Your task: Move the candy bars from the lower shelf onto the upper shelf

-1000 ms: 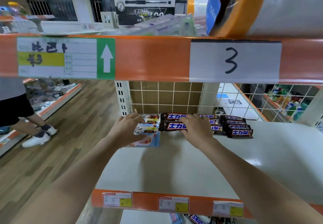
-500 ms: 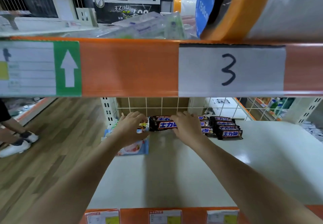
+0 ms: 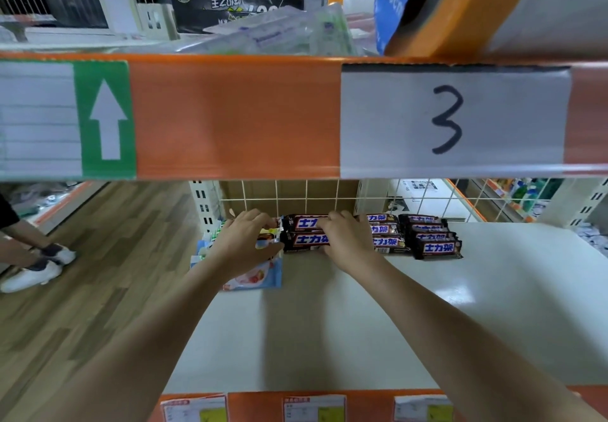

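Several dark brown candy bars with blue and white lettering lie at the back of the white lower shelf [image 3: 427, 316]. My right hand [image 3: 348, 240] grips the two leftmost candy bars [image 3: 304, 232], fingers curled over their right ends. My left hand [image 3: 245, 244] holds their left ends, its fingers over the white wrapper tips. More candy bars [image 3: 434, 240] lie in stacks to the right, by the wire grid. The upper shelf's orange front edge [image 3: 230, 118], with a label marked 3, crosses the view above my hands.
A light blue snack packet [image 3: 253, 278] lies under my left hand at the shelf's left edge. Clear plastic packets [image 3: 279, 38] and a big orange-rimmed roll [image 3: 467, 3] sit on the upper shelf. A person's feet in white shoes [image 3: 36, 267] stand on the wooden floor at left.
The view has moved closer and lower toward the shelf. Both hands stay on the two leftmost candy bars, with the fingers closing further round their ends.
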